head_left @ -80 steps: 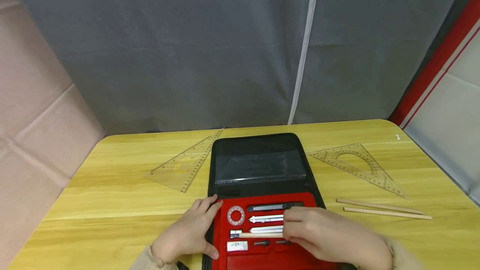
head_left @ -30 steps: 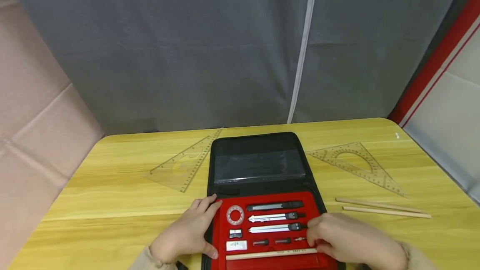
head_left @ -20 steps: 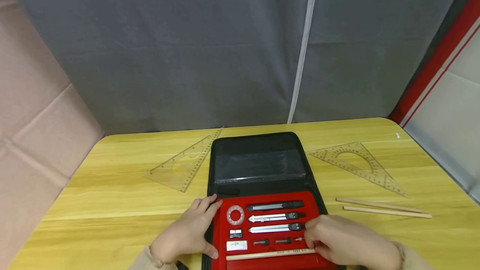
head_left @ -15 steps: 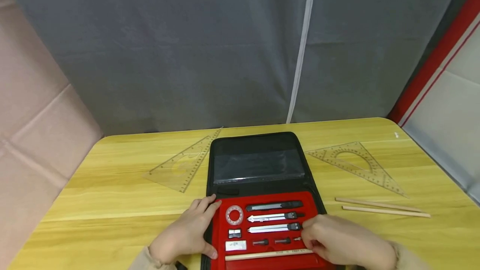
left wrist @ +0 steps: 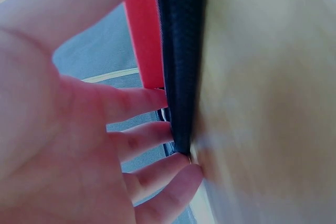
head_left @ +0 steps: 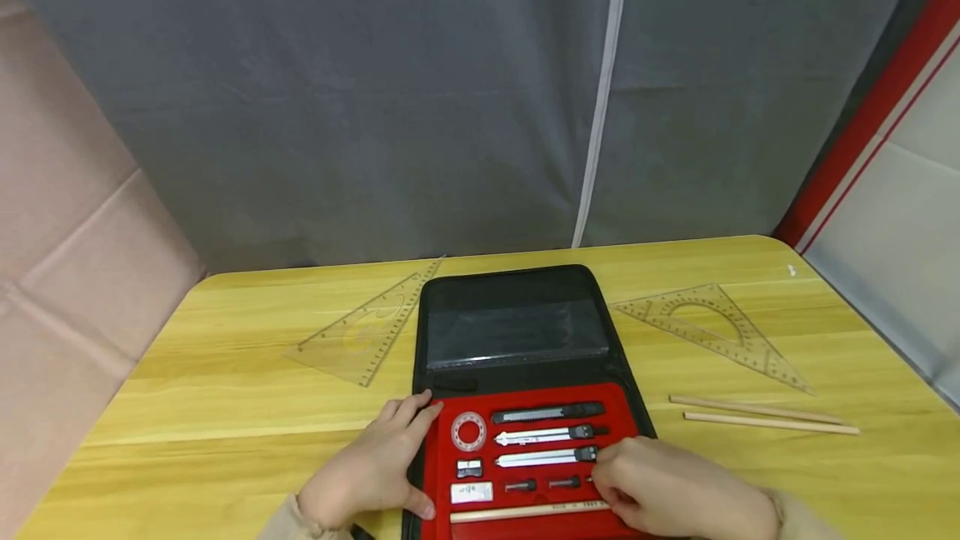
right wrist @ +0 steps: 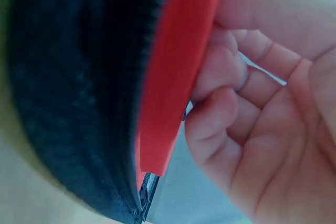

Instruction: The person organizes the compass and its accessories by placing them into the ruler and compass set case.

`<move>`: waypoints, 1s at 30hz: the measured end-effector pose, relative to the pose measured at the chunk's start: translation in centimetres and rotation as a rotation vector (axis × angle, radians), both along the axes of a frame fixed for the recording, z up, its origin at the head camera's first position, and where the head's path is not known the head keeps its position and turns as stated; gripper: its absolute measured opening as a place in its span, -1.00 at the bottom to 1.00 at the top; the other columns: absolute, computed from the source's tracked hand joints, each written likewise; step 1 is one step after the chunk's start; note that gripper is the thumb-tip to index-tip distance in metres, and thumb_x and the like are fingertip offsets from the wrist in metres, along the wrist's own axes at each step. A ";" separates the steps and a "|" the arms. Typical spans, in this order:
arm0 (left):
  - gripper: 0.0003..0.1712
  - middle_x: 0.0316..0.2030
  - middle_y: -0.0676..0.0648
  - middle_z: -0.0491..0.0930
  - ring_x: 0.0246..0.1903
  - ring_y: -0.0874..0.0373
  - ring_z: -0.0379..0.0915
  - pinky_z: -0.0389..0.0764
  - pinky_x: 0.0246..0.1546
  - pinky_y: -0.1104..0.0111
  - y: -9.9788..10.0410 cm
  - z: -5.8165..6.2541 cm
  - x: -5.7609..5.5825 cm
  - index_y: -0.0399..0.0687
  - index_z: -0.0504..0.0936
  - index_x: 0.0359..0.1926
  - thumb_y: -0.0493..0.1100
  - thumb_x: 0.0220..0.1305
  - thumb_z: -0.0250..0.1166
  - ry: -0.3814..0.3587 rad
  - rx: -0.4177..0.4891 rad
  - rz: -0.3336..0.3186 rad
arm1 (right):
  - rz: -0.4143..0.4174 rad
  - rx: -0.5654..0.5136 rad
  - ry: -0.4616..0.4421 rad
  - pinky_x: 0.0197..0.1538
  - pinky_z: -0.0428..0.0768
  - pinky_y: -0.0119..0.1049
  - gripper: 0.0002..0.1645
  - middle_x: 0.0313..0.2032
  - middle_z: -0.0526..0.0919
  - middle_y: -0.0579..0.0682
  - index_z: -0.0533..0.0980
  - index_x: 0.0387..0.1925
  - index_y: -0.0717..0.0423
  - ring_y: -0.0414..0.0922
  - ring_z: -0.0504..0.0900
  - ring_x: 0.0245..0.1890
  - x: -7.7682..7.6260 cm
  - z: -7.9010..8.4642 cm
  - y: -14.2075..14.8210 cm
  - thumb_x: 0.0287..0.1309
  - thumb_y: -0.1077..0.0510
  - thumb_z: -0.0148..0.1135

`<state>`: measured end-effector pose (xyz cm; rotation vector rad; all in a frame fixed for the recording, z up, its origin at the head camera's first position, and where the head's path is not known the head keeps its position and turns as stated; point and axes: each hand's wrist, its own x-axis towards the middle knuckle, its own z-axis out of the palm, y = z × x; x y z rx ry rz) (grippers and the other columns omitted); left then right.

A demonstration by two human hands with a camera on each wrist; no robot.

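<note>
Around the left edge of an open black zip case point(head_left: 517, 332) lies my left hand point(head_left: 375, 473), fingers spread and thumb near the front. A red tray point(head_left: 611, 398) fills the case's near half. Along a slot at its front runs a plain wooden pencil point(head_left: 525, 512). My right hand point(head_left: 637, 482) covers the pencil's right end, fingers curled down over it. In the right wrist view the curled fingers point(right wrist: 215, 119) are right at the tray's edge; whether they pinch the pencil I cannot tell. The left wrist view has straight fingers point(left wrist: 142, 135) touching the case's side.
In the tray sit a box cutter point(head_left: 547, 413), two compasses, a clear ring point(head_left: 468, 432), a sharpener point(head_left: 469, 468), an eraser point(head_left: 472, 492) and small dark parts. Clear set squares point(head_left: 367, 327) lie both sides. Two wooden pencils point(head_left: 765, 422) rest at right on the table point(head_left: 247, 340).
My right hand lowered the pencil from over the tray into the front slot, then slid a little left along it. My left hand stayed at the case's edge.
</note>
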<state>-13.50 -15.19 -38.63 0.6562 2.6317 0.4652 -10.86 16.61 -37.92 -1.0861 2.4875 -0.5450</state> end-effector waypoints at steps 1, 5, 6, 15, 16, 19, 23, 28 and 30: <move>0.23 0.26 -0.26 0.12 0.12 -0.13 0.02 0.39 0.06 -0.07 0.0 0.0 0.0 -0.20 0.18 0.24 0.27 -0.50 0.44 -0.001 0.001 0.001 | -0.008 0.009 -0.004 -0.56 0.41 -0.52 -0.77 -0.64 0.41 -0.40 0.44 -0.67 -0.19 -0.43 0.31 -0.66 0.0 0.0 -0.1 -0.05 0.18 0.23; 0.23 0.26 -0.26 0.13 0.12 -0.14 0.02 0.39 0.06 -0.07 -0.1 0.0 0.1 -0.20 0.18 0.24 0.28 -0.50 0.43 -0.003 0.002 0.004 | -0.013 0.035 0.000 -0.53 0.43 -0.51 -0.81 -0.62 0.43 -0.39 0.46 -0.63 -0.19 -0.43 0.32 -0.65 0.0 0.2 -0.2 -0.01 0.14 0.21; 0.23 0.26 -0.26 0.13 0.12 -0.14 0.02 0.39 0.06 -0.07 -0.1 0.0 0.1 -0.21 0.18 0.24 0.28 -0.50 0.43 -0.003 0.001 0.004 | -0.004 0.031 0.003 -0.52 0.43 -0.51 -0.82 -0.61 0.44 -0.40 0.47 -0.62 -0.19 -0.44 0.33 -0.64 0.0 0.2 -0.1 0.00 0.13 0.20; 0.23 0.25 -0.26 0.13 0.12 -0.14 0.03 0.39 0.05 -0.08 -0.2 -0.1 0.2 -0.21 0.19 0.23 0.28 -0.50 0.43 0.000 0.004 0.006 | 0.019 -0.147 0.190 -0.60 0.41 -0.49 -0.76 -0.54 0.38 -0.33 0.46 -0.59 -0.15 -0.42 0.30 -0.58 -1.4 1.9 3.6 -0.12 0.29 0.24; 0.23 0.25 -0.26 0.13 0.12 -0.14 0.03 0.38 0.06 -0.09 -0.2 0.0 0.2 -0.21 0.19 0.23 0.28 -0.50 0.43 0.001 0.005 0.007 | 0.007 -0.157 0.223 -0.60 0.43 -0.47 -0.74 -0.53 0.41 -0.32 0.47 -0.56 -0.14 -0.42 0.32 -0.56 -1.7 2.0 4.5 -0.15 0.33 0.24; 0.23 0.25 -0.26 0.13 0.12 -0.14 0.03 0.40 0.05 -0.09 -0.2 0.0 0.1 -0.20 0.19 0.23 0.27 -0.51 0.43 -0.003 0.003 0.011 | -0.030 -0.167 0.291 -0.59 0.42 -0.45 -0.66 -0.50 0.46 -0.27 0.50 -0.48 -0.09 -0.41 0.31 -0.53 -2.7 2.3 7.3 -0.26 0.43 0.24; 0.22 0.25 -0.24 0.14 0.12 -0.13 0.03 0.43 0.02 -0.08 -0.1 0.0 0.1 -0.18 0.20 0.23 0.27 -0.51 0.43 -0.012 -0.001 0.015 | -0.109 -0.114 0.347 -0.61 0.36 -0.41 -0.64 -0.54 0.43 -0.23 0.50 -0.47 0.03 -0.39 0.25 -0.56 -3.9 1.8 10.7 -0.37 0.48 0.25; 0.21 0.25 -0.25 0.14 0.12 -0.12 0.03 0.44 0.01 -0.06 0.0 0.1 0.1 -0.19 0.20 0.23 0.26 -0.50 0.44 -0.006 0.003 0.010 | -0.262 0.060 0.213 -0.57 0.42 -0.27 -0.72 -0.54 0.46 -0.12 0.49 -0.44 0.15 -0.28 0.32 -0.56 -4.7 1.1 13.8 -0.33 0.38 0.32; 0.21 0.25 -0.25 0.14 0.11 -0.12 0.04 0.46 0.00 -0.04 0.0 0.1 0.1 -0.19 0.21 0.23 0.26 -0.50 0.44 -0.003 0.002 0.010 | -0.312 0.102 0.147 -0.55 0.43 -0.24 -0.74 -0.56 0.47 -0.10 0.48 -0.45 0.14 -0.26 0.33 -0.57 -4.9 0.9 14.6 -0.32 0.35 0.32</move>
